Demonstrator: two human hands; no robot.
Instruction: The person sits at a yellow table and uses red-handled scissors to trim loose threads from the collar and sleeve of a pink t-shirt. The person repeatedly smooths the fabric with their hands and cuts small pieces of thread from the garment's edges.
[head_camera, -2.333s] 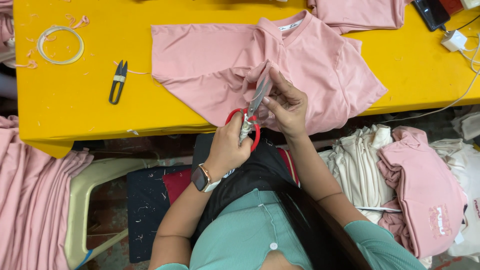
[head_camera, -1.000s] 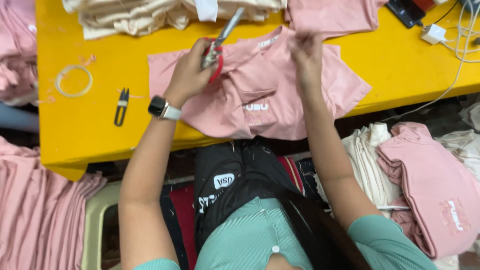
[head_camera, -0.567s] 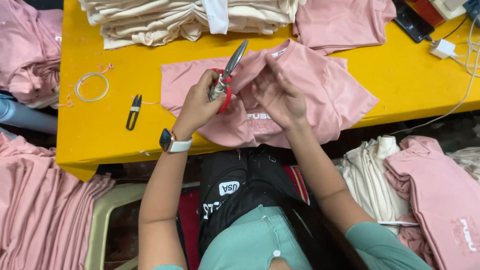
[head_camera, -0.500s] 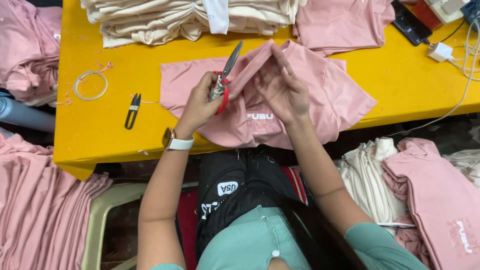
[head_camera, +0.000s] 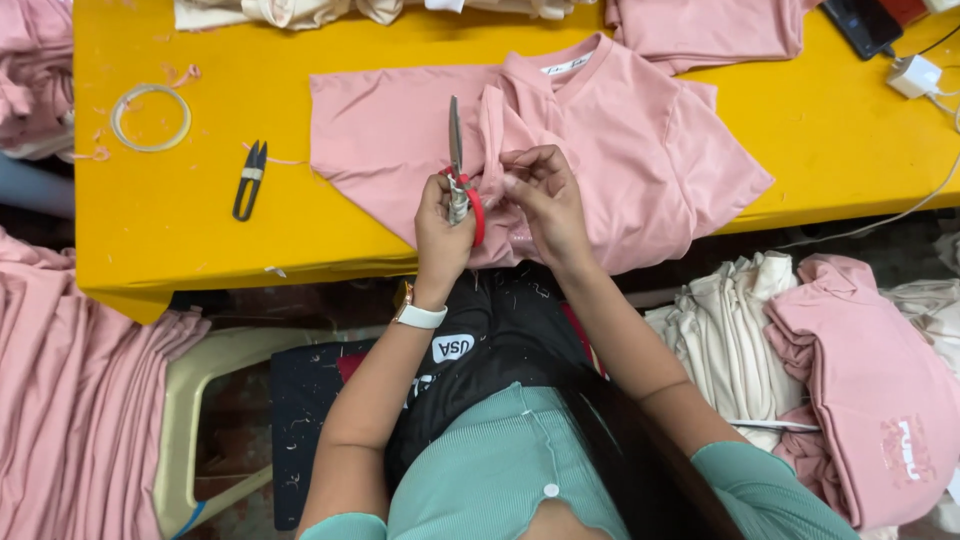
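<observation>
1. Your left hand (head_camera: 442, 225) has its fingers curled tight around the red handles of the steel scissors (head_camera: 457, 170), with the blades pointing to the far side.
2. Your right hand (head_camera: 545, 200) pinches a raised fold of the pink cotton T-shirt (head_camera: 640, 150) just beside the blades.
3. The shirt lies spread on the yellow table (head_camera: 200, 230), at its near edge.
4. A small black thread snipper (head_camera: 249, 180) rests to the left, well apart.

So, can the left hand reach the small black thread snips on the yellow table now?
Probably yes, but not freely: the left hand holds red-handled scissors, so it is occupied. The small black thread snips lie uncovered on the yellow table.
</observation>
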